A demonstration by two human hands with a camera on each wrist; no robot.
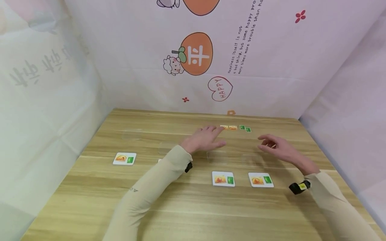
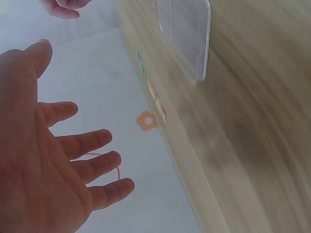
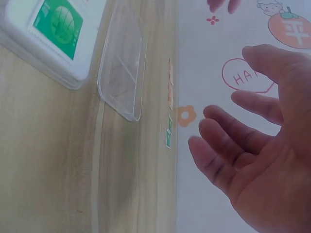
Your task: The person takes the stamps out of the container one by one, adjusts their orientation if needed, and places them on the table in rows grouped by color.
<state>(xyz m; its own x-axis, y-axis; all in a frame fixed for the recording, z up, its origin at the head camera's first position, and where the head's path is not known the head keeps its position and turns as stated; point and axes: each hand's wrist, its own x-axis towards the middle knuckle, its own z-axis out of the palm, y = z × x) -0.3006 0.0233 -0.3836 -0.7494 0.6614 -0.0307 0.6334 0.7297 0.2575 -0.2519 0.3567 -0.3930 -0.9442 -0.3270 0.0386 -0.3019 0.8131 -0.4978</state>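
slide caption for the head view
Sleeved arms extend over a wooden table with white cards, orange pieces and green pieces.

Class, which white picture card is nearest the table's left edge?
The fully visible white card left of the left sleeve; the other white cards lie farther right.

Reading the view as a dial, the left hand (image 1: pixel 205 138) is just below the centre, back upward, its fingers reaching towards three over two small orange pieces (image 1: pixel 233 128). A fingertip overlaps the nearer piece (whether it touches is hard to tell). Two green pieces (image 1: pixel 245 129) lie beside them at three o'clock. The right hand (image 1: pixel 280 149), fingers loosely bent, hovers between three and four. White picture cards lie on the wooden bench (image 1: pixel 187 214) at eight (image 1: pixel 124 158), five (image 1: pixel 223 179) and just past four o'clock (image 1: pixel 261 180); faint clear plates (image 1: pixel 217 157) lie farther back. On the printed cloth (image 1: pixel 271 57) behind, an orange fruit (image 1: pixel 196 53) sits at twelve.
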